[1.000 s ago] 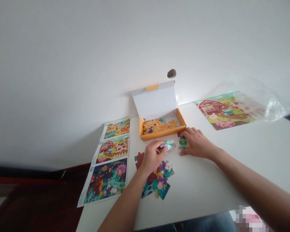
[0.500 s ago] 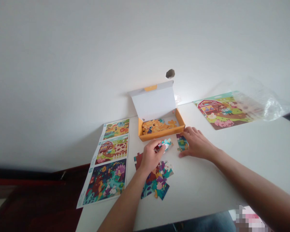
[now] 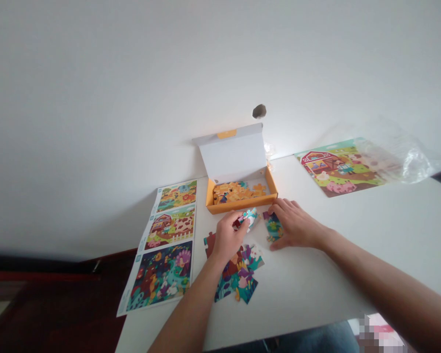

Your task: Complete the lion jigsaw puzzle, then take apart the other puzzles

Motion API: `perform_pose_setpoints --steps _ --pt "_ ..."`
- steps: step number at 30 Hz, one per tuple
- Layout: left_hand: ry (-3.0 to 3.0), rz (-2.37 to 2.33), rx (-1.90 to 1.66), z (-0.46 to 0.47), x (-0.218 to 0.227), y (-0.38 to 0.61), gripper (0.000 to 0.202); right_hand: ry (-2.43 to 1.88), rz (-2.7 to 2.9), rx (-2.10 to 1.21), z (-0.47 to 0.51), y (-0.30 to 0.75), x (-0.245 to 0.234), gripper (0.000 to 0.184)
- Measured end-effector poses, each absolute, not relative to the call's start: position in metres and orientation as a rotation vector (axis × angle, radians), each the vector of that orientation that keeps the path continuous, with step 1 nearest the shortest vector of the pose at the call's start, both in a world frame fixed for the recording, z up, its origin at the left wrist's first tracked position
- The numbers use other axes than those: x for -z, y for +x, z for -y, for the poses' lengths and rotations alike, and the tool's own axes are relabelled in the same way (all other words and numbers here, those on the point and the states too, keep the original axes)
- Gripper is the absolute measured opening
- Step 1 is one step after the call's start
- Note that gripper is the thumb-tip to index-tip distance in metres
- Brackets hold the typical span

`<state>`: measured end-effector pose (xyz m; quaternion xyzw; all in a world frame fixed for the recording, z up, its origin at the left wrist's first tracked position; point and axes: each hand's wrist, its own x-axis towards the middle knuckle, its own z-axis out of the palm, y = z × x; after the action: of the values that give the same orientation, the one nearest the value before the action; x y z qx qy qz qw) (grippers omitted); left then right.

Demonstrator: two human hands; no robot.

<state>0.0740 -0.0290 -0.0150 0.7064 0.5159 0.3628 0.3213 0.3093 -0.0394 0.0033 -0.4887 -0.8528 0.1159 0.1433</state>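
Between the fingers of my left hand (image 3: 231,236) are several jigsaw puzzle pieces (image 3: 249,218), white, teal and dark red, held just above the table. My right hand (image 3: 296,225) is curled around the edge of a joined section of puzzle pieces (image 3: 274,226) lying flat, its thumb and fingers gripping the right side. Below my left hand lies a cluster of puzzle pieces (image 3: 242,284) in red, purple and teal, partly hidden by the hand and wrist. Just behind both hands stands an open orange box (image 3: 242,201) with loose puzzle pieces (image 3: 235,192) inside.
A sheet with three printed pictures (image 3: 161,274) lies along the table's left edge. At the back right, a farm picture (image 3: 338,169) is partly covered by a clear plastic bag (image 3: 407,162). The white wall (image 3: 132,98), with a hole, rises behind the table (image 3: 297,304).
My right hand has moved slightly left and toward me, and the joined puzzle pieces have slid with it. The box has shifted a little left. My left hand has barely moved.
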Motion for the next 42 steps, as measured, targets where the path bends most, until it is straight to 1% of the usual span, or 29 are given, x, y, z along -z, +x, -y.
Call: perform_pose_setpoints --steps 4,8,13,17,26,31,36,42 --pt "1.674 -1.396 -0.864 0.030 0.015 0.075 0.025 -1.269 2.475 -0.370 0.040 0.306 -0.006 0.075" --pt "1.572 -1.278 -0.787 0.031 0.012 0.078 0.026 -1.100 2.485 -0.415 0.042 0.300 -0.008 0.073" --pt "1.517 -1.189 -0.730 0.033 0.010 0.079 0.033 -0.959 2.442 -0.524 0.043 0.297 -0.007 0.068" --pt "1.632 -1.173 -0.764 0.031 0.012 0.079 0.030 -0.924 2.426 -0.568 0.044 0.296 -0.006 0.062" --pt "1.876 -1.063 -0.797 0.034 0.005 0.078 0.020 -0.933 2.361 -0.498 0.041 0.296 -0.005 0.045" --pt "2.066 -0.966 -0.758 0.038 0.001 0.079 0.035 -0.951 2.326 -0.503 0.039 0.295 -0.003 0.044" --pt "2.122 -1.066 -0.813 0.039 0.006 0.085 0.029 -0.925 2.270 -0.534 0.037 0.292 -0.002 0.042" --pt "2.061 -1.112 -0.848 0.039 0.003 0.083 0.026 -0.901 2.233 -0.583 0.039 0.295 -0.005 0.050"
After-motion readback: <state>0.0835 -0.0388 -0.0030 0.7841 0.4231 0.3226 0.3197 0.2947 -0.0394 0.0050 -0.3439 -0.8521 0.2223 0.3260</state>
